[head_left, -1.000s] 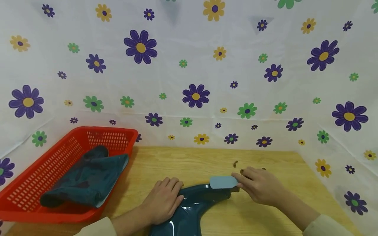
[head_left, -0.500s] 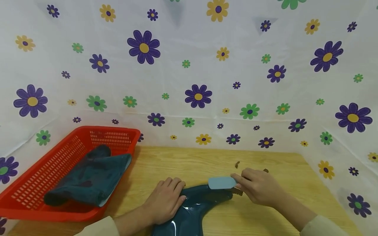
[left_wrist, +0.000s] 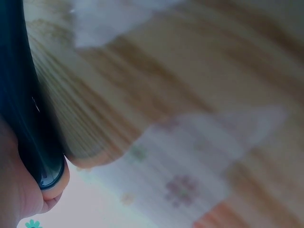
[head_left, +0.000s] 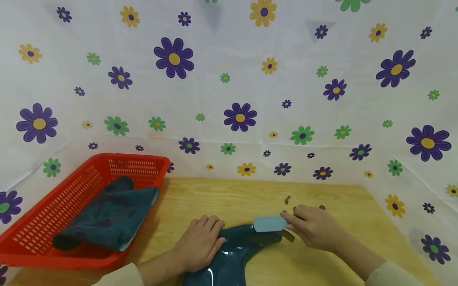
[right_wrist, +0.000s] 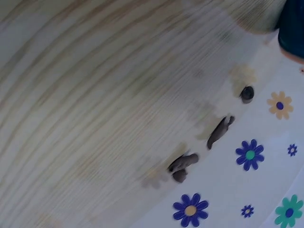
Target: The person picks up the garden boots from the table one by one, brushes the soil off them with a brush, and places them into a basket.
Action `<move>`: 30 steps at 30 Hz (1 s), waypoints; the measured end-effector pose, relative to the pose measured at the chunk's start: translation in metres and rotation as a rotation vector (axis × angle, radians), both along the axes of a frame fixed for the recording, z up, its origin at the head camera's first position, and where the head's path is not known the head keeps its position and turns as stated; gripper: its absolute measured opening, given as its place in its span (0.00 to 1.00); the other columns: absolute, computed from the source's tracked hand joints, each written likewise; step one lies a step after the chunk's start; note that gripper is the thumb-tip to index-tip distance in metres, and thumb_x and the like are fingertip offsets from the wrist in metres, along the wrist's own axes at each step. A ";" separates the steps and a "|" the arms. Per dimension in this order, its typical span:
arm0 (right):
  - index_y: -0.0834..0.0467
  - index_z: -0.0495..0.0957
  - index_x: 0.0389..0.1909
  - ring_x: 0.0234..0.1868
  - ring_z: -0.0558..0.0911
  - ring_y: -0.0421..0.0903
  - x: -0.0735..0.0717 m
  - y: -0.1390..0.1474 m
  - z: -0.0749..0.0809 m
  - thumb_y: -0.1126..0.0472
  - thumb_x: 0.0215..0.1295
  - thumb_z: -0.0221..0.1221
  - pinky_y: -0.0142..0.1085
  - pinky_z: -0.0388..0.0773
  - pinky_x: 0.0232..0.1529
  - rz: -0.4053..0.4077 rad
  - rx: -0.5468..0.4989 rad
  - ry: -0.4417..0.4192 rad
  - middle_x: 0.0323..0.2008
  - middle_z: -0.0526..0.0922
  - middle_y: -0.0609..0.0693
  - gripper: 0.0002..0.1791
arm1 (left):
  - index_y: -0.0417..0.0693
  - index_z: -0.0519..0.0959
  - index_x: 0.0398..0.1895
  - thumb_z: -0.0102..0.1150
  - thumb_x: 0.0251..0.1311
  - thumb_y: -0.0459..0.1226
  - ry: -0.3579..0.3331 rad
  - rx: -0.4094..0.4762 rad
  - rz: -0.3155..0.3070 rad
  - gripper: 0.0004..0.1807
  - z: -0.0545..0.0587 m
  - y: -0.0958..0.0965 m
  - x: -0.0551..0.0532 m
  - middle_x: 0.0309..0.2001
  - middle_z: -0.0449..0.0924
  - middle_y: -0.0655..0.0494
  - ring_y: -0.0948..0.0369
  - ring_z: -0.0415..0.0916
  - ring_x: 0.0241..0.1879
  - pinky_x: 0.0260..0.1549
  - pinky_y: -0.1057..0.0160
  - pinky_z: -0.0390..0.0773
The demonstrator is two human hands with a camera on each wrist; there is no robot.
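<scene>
A glossy dark teal rain boot [head_left: 232, 254] lies on the table, its toe pointing right. My left hand [head_left: 200, 242] grips its heel end, and in the left wrist view the fingers [left_wrist: 54, 192] curl round the boot's dark edge [left_wrist: 23, 95]. My right hand [head_left: 313, 228] holds a light blue scraper [head_left: 270, 224] by its right end, the flat blade lying along the boot's far edge near the toe. A brown strip [head_left: 287, 235], perhaps mud, juts out between scraper and toe. The scraper's handle is hidden in the hand.
At left stands a red plastic basket [head_left: 53, 260] with a second teal boot [head_left: 107, 218], brown-stained, inside. Several brown lumps [right_wrist: 221, 132] lie near the table's [head_left: 214, 194] back edge. A flowered white sheet [head_left: 214, 99] encloses the back and sides.
The scraper has shifted very slightly toward me, and the brown strip now sticks out further beyond the toe. The left hand keeps its hold on the boot.
</scene>
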State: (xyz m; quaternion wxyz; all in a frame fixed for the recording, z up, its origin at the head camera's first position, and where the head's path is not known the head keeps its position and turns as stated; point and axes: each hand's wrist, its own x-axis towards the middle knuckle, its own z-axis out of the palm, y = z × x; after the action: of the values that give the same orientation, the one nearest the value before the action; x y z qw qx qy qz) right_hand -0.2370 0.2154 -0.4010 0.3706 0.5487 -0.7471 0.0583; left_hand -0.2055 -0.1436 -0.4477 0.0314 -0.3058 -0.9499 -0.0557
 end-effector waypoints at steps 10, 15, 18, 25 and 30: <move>0.60 0.85 0.50 0.26 0.61 0.34 0.004 0.036 -0.008 0.51 0.82 0.41 0.23 0.60 0.26 -0.043 -0.008 -0.049 0.29 0.70 0.44 0.26 | 0.53 0.68 0.64 0.32 0.77 0.56 0.019 0.004 -0.001 0.26 -0.001 0.001 0.003 0.58 0.71 0.56 0.58 0.68 0.51 0.52 0.50 0.73; 0.61 0.86 0.47 0.26 0.61 0.33 0.008 0.058 -0.017 0.50 0.81 0.41 0.23 0.62 0.26 -0.079 -0.010 -0.078 0.30 0.71 0.44 0.27 | 0.53 0.68 0.65 0.34 0.77 0.56 0.002 -0.008 0.009 0.26 -0.003 0.002 0.003 0.59 0.71 0.56 0.57 0.68 0.52 0.54 0.49 0.73; 0.61 0.86 0.47 0.27 0.61 0.31 0.009 0.067 -0.025 0.50 0.81 0.41 0.22 0.61 0.26 -0.089 0.009 -0.088 0.30 0.71 0.43 0.27 | 0.53 0.68 0.65 0.34 0.77 0.56 0.000 -0.011 0.012 0.25 -0.004 0.001 0.003 0.59 0.71 0.56 0.57 0.68 0.51 0.53 0.49 0.73; 0.64 0.86 0.44 0.26 0.59 0.31 0.006 0.083 -0.036 0.50 0.82 0.38 0.22 0.59 0.24 -0.150 -0.017 -0.046 0.27 0.69 0.43 0.30 | 0.52 0.69 0.64 0.30 0.77 0.57 0.027 0.008 0.002 0.27 -0.004 0.001 0.004 0.58 0.71 0.56 0.58 0.68 0.50 0.51 0.51 0.73; 0.62 0.85 0.45 0.25 0.59 0.30 0.008 0.088 -0.038 0.47 0.82 0.36 0.23 0.59 0.22 -0.241 -0.048 -0.031 0.27 0.70 0.42 0.31 | 0.52 0.68 0.65 0.28 0.77 0.58 0.024 0.008 0.001 0.29 -0.003 0.001 0.003 0.59 0.71 0.56 0.58 0.68 0.50 0.52 0.51 0.73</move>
State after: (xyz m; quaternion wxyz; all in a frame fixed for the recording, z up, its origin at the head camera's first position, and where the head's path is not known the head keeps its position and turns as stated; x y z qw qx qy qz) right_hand -0.2288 0.3033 -0.4390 0.3764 0.4451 -0.8116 0.0395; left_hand -0.2024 -0.1424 -0.4506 0.0441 -0.3057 -0.9495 -0.0560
